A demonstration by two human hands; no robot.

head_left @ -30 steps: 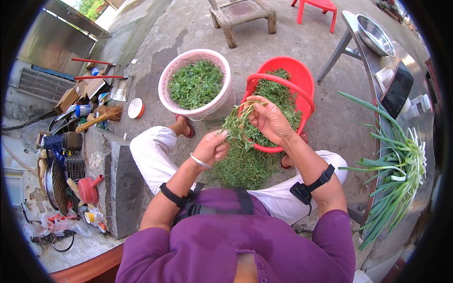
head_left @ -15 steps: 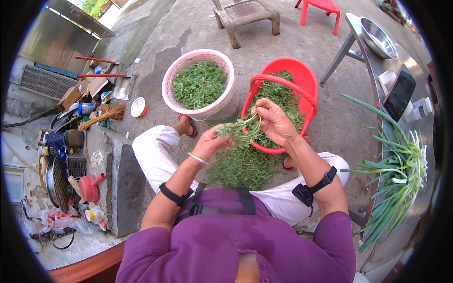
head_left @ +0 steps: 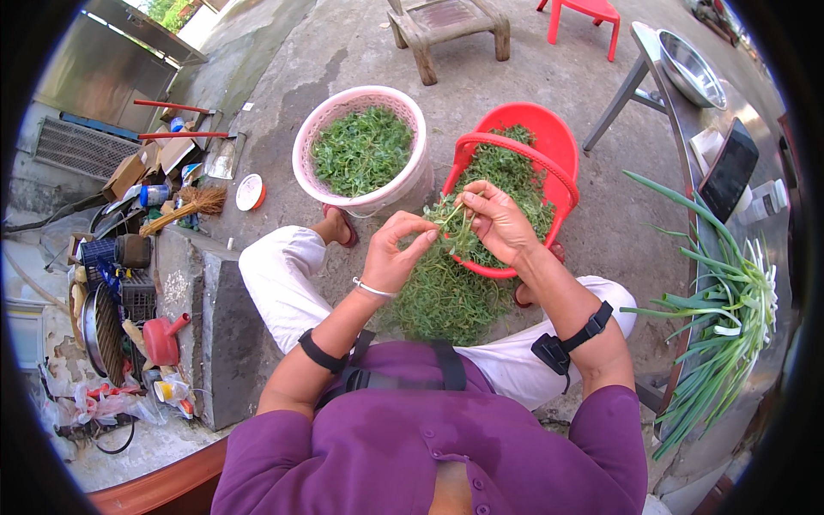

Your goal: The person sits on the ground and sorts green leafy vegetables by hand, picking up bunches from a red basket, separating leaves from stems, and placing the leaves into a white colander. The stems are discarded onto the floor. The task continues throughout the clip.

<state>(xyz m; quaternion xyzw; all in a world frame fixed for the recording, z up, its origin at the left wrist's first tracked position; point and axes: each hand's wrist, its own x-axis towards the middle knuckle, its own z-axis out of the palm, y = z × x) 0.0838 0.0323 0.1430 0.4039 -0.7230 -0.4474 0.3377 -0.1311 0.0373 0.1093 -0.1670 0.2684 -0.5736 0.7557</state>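
My right hand [head_left: 501, 225] pinches a small bunch of leafy green stems [head_left: 452, 221] by its pale ends. The thumb and forefinger of my left hand [head_left: 396, 255] are pressed together at the leafy side of that bunch. Just beyond my right hand stands a red plastic basket [head_left: 562, 137] with a hoop handle, holding more cut greens [head_left: 506, 172]. To its left is a pink-white lattice basket [head_left: 403, 196], set in a bucket and filled with leafy greens [head_left: 362, 153]. A loose heap of greens [head_left: 446, 300] lies on the ground between my legs, partly hidden by my hands.
At the right, a metal table [head_left: 730, 112] bears spring onions [head_left: 730, 318], a steel bowl [head_left: 689, 69], a dark tablet [head_left: 730, 169] and a white bottle [head_left: 762, 201]. A wooden stool [head_left: 451, 21] stands ahead. Left are a concrete block [head_left: 225, 335], a broom [head_left: 184, 209] and clutter.
My left hand has let its fingers extend and shifted slightly right and up along the stems. The bunch is drawn closer to my right hand, which has hardly moved.
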